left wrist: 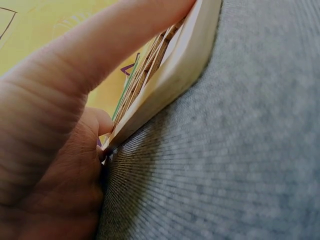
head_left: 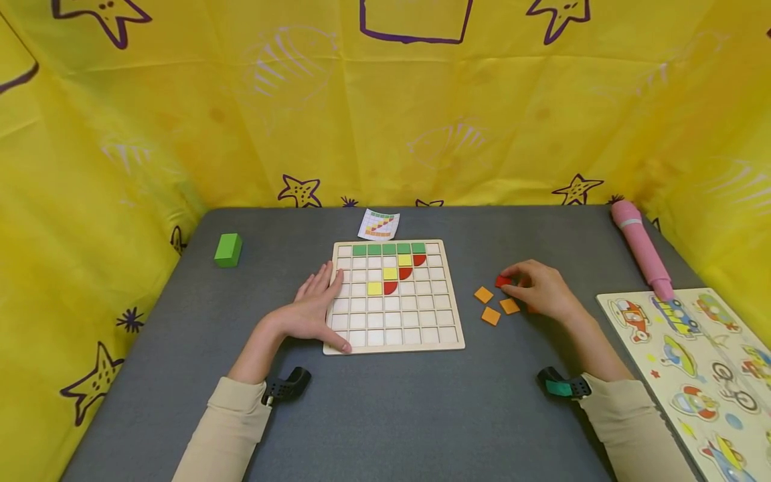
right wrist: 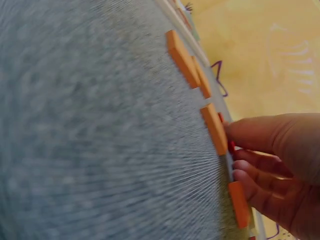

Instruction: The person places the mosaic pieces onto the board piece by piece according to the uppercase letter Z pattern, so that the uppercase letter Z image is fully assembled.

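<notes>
**Red tile (head_left: 501, 282) pinched by the right hand (head_left: 542, 289)**

Thumb and fingertips of the right hand have the tile on the grey worktop's (head_left: 434, 415) right side; whether it's off the surface, I can't tell. Orange square tiles (head_left: 490, 316) lie close around it, one partly hidden under that hand. Over to the left hand (head_left: 310, 311): fingers spread, resting along the left edge of the wooden grid board (head_left: 391, 319), thumb on the near corner. And look at that board! Five green squares (head_left: 389, 249) line the far row, three yellow squares (head_left: 390, 273) step down diagonally, each with a red quarter-circle (head_left: 405, 273) just right of it. Beyond sits a printed pattern card (head_left: 379, 224); a green block (head_left: 227, 250) stands well left.
</notes>
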`<state>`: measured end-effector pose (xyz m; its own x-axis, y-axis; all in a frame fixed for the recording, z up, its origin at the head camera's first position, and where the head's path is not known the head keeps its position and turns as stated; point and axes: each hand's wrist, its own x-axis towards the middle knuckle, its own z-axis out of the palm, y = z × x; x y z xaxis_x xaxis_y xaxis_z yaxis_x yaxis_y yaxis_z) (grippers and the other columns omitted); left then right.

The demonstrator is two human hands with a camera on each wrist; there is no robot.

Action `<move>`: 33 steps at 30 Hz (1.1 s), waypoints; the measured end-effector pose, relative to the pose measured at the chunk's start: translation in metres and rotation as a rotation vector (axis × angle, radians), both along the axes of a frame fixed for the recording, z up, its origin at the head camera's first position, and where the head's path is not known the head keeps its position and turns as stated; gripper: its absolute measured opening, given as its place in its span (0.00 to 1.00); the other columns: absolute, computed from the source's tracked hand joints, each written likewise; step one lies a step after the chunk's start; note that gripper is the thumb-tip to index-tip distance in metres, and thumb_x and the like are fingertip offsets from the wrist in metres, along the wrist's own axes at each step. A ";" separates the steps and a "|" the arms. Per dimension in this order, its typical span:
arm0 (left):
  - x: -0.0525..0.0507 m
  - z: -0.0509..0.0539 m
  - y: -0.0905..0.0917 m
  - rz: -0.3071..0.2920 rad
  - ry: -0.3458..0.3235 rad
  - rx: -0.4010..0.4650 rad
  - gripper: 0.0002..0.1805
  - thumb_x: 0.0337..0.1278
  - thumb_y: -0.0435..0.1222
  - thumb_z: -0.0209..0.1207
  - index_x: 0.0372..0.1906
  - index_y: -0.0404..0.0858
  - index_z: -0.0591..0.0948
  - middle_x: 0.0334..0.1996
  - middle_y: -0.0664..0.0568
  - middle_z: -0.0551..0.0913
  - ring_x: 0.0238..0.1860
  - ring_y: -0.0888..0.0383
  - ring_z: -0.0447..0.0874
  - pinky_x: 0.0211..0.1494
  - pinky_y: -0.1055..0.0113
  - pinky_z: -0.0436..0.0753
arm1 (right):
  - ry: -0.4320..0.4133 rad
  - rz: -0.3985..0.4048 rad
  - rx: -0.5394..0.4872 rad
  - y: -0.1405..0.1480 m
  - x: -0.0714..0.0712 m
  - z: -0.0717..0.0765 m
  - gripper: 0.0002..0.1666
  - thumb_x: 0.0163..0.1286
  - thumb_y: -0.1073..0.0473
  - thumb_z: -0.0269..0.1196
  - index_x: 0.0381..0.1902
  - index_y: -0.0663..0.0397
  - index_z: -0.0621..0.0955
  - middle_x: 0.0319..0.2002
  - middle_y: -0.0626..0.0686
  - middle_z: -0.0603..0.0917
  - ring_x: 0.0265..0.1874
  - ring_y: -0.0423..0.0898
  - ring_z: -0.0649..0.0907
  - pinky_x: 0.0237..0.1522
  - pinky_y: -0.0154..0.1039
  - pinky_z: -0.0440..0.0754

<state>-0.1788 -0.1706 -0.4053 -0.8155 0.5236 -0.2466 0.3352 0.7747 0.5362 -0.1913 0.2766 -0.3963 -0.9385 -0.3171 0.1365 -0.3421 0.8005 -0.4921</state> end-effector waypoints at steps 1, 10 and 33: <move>0.000 0.000 0.000 0.000 0.001 -0.001 0.79 0.28 0.64 0.74 0.77 0.31 0.38 0.75 0.37 0.24 0.75 0.44 0.21 0.73 0.46 0.33 | 0.006 -0.012 -0.001 0.000 0.000 -0.001 0.16 0.62 0.61 0.69 0.46 0.63 0.84 0.36 0.57 0.80 0.27 0.46 0.77 0.29 0.40 0.73; 0.001 0.000 -0.001 0.006 -0.007 0.000 0.79 0.28 0.64 0.74 0.77 0.31 0.38 0.75 0.38 0.24 0.75 0.45 0.21 0.73 0.46 0.33 | 0.035 -0.033 -0.022 -0.006 -0.002 -0.007 0.15 0.63 0.57 0.70 0.45 0.60 0.85 0.34 0.55 0.80 0.23 0.43 0.73 0.28 0.40 0.71; 0.006 -0.014 0.008 0.083 0.147 -0.059 0.73 0.38 0.72 0.62 0.77 0.32 0.40 0.77 0.40 0.30 0.76 0.48 0.25 0.74 0.49 0.34 | -0.042 0.175 -0.246 -0.139 -0.001 -0.001 0.15 0.60 0.56 0.72 0.43 0.55 0.85 0.35 0.48 0.84 0.32 0.43 0.79 0.33 0.38 0.76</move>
